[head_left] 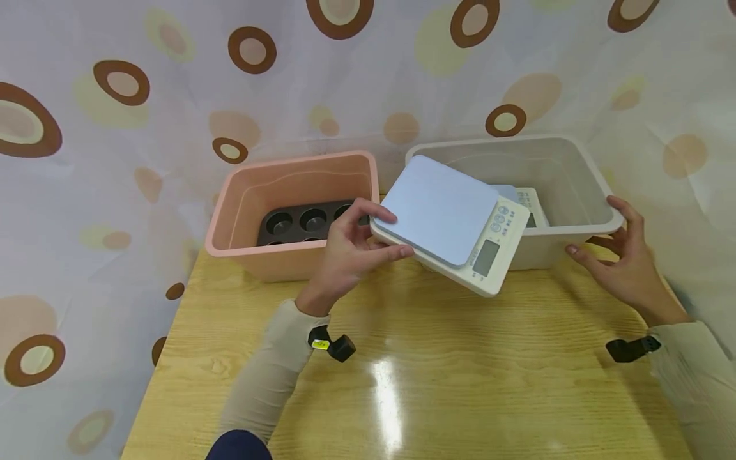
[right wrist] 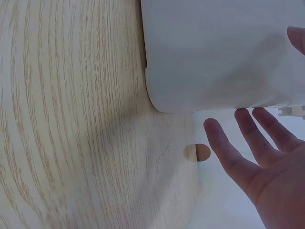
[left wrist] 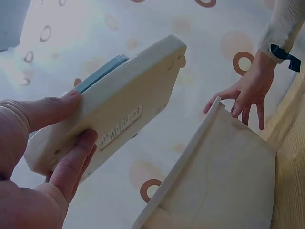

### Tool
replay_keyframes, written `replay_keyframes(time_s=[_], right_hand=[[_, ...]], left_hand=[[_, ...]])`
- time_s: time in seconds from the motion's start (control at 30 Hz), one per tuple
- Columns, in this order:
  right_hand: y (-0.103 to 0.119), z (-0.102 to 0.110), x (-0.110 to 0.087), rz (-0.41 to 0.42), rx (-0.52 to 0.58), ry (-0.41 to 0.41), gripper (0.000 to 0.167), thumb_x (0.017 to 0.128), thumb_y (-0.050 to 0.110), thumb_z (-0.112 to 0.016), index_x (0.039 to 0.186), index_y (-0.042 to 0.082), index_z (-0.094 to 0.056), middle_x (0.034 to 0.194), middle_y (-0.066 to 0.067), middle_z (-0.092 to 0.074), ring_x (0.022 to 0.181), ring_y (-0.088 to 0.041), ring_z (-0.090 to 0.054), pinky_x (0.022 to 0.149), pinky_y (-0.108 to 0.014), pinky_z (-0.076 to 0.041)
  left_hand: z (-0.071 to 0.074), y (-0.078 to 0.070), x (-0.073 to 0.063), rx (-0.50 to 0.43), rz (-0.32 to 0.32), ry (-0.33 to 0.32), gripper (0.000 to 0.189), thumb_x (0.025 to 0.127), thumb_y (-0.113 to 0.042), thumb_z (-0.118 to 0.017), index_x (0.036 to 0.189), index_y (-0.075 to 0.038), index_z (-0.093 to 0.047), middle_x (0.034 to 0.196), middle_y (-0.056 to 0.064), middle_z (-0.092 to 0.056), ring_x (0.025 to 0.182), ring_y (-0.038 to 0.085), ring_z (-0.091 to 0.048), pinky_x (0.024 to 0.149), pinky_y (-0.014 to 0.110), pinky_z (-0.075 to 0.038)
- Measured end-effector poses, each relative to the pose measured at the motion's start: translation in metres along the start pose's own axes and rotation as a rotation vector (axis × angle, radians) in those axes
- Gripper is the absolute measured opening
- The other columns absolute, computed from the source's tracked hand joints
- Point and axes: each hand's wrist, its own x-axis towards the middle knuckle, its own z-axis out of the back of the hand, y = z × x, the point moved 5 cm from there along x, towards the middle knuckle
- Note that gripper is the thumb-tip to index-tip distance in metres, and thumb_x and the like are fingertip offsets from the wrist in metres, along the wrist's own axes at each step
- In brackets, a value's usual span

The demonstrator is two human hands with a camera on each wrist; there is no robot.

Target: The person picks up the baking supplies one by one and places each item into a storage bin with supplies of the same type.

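Observation:
My left hand [head_left: 351,249] pinches a white kitchen scale [head_left: 439,211] at its left edge, with the thumb and fingers on opposite faces. The scale is raised and tilted, its display toward the lower right, overlapping the off-white bin [head_left: 575,160] in the head view. Its underside with a printed label [left wrist: 121,126] shows in the left wrist view. At that bin's right front corner is my right hand [head_left: 623,255], fingers [right wrist: 231,150] spread, fingertips at the side wall and rim, thumb by the front wall. A second kitchen scale [head_left: 535,206] lies inside this bin, partly hidden.
A pink bin [head_left: 244,249] stands left of the off-white one, holding a dark muffin pan [head_left: 296,220]. Both stand at the back of a wooden table [head_left: 460,370], against a patterned cloth backdrop [head_left: 190,38].

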Motion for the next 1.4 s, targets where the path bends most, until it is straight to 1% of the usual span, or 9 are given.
replay_keyframes(time_s=[0.07, 0.13, 0.37, 0.53, 0.73, 0.93, 1.03, 1.13, 1.4], right_hand=[[0.0, -0.001, 0.0, 0.009, 0.006, 0.002, 0.111, 0.091, -0.018, -0.073, 0.173, 0.027, -0.014, 0.142, 0.015, -0.051, 0.111, 0.009, -0.062, 0.065, -0.01, -0.058], [0.0, -0.001, 0.0, 0.014, 0.01, 0.004, 0.111, 0.09, -0.018, -0.072, 0.173, 0.026, -0.014, 0.142, 0.014, -0.051, 0.111, 0.008, -0.062, 0.065, -0.011, -0.058], [0.0, 0.0, 0.001, 0.005, 0.009, -0.009, 0.11, 0.091, -0.017, -0.073, 0.173, 0.027, -0.015, 0.14, 0.014, -0.052, 0.109, 0.01, -0.063, 0.065, -0.01, -0.058], [0.0, -0.001, 0.0, -0.032, -0.003, 0.005, 0.108, 0.093, -0.014, -0.073, 0.173, 0.03, -0.014, 0.135, 0.019, -0.052, 0.107, 0.011, -0.063, 0.066, -0.01, -0.058], [-0.001, 0.001, 0.001, -0.055, -0.003, 0.032, 0.108, 0.095, -0.012, -0.072, 0.173, 0.032, -0.012, 0.136, 0.019, -0.048, 0.107, 0.011, -0.062, 0.068, -0.009, -0.057], [0.0, 0.002, 0.001, -0.067, 0.001, 0.039, 0.107, 0.096, -0.011, -0.072, 0.173, 0.034, -0.012, 0.134, 0.019, -0.049, 0.106, 0.012, -0.063, 0.069, -0.009, -0.058], [0.0, 0.002, 0.0, -0.072, 0.0, 0.038, 0.107, 0.096, -0.011, -0.071, 0.173, 0.034, -0.012, 0.133, 0.02, -0.049, 0.106, 0.011, -0.063, 0.069, -0.009, -0.058], [0.001, 0.002, 0.0, -0.073, 0.004, 0.032, 0.107, 0.096, -0.012, -0.071, 0.173, 0.034, -0.013, 0.133, 0.019, -0.05, 0.106, 0.011, -0.063, 0.07, -0.009, -0.058], [0.001, 0.003, 0.001, -0.07, 0.007, 0.024, 0.108, 0.095, -0.013, -0.072, 0.173, 0.033, -0.014, 0.133, 0.018, -0.051, 0.106, 0.011, -0.064, 0.07, -0.01, -0.059]], left_hand=[[-0.004, 0.001, 0.004, 0.004, -0.013, -0.014, 0.047, 0.082, 0.025, -0.079, 0.119, 0.005, -0.058, 0.13, 0.005, -0.059, 0.102, 0.018, -0.075, 0.085, 0.025, -0.065], [-0.008, 0.002, 0.009, 0.027, -0.025, -0.033, 0.048, 0.082, 0.024, -0.079, 0.121, 0.007, -0.056, 0.133, 0.002, -0.056, 0.105, 0.018, -0.074, 0.087, 0.026, -0.065], [-0.019, 0.006, 0.031, 0.119, -0.053, -0.112, 0.048, 0.082, 0.014, -0.087, 0.121, 0.003, -0.061, 0.13, 0.0, -0.059, 0.093, 0.018, -0.073, 0.081, 0.023, -0.064], [-0.023, 0.011, 0.045, 0.18, -0.051, -0.16, 0.047, 0.084, 0.007, -0.089, 0.122, 0.001, -0.064, 0.131, 0.005, -0.058, 0.094, 0.018, -0.07, 0.081, 0.023, -0.063], [-0.029, 0.017, 0.061, 0.174, -0.017, -0.152, 0.045, 0.086, 0.004, -0.089, 0.124, -0.002, -0.065, 0.125, 0.003, -0.057, 0.093, 0.02, -0.072, 0.079, 0.024, -0.063], [-0.033, 0.023, 0.074, 0.157, -0.034, -0.147, 0.044, 0.085, 0.005, -0.089, 0.122, 0.0, -0.066, 0.121, -0.003, -0.058, 0.09, 0.017, -0.073, 0.079, 0.024, -0.063], [-0.037, 0.025, 0.08, 0.167, -0.047, -0.14, 0.044, 0.084, 0.005, -0.09, 0.12, 0.0, -0.066, 0.123, 0.0, -0.059, 0.093, 0.017, -0.071, 0.081, 0.024, -0.063], [-0.042, 0.026, 0.087, 0.176, -0.038, -0.127, 0.044, 0.084, 0.004, -0.09, 0.12, -0.001, -0.066, 0.127, 0.002, -0.057, 0.095, 0.017, -0.071, 0.082, 0.023, -0.062], [-0.054, 0.029, 0.107, 0.202, -0.01, -0.145, 0.043, 0.084, 0.001, -0.091, 0.12, -0.002, -0.068, 0.125, 0.004, -0.056, 0.085, 0.017, -0.072, 0.082, 0.025, -0.065]])
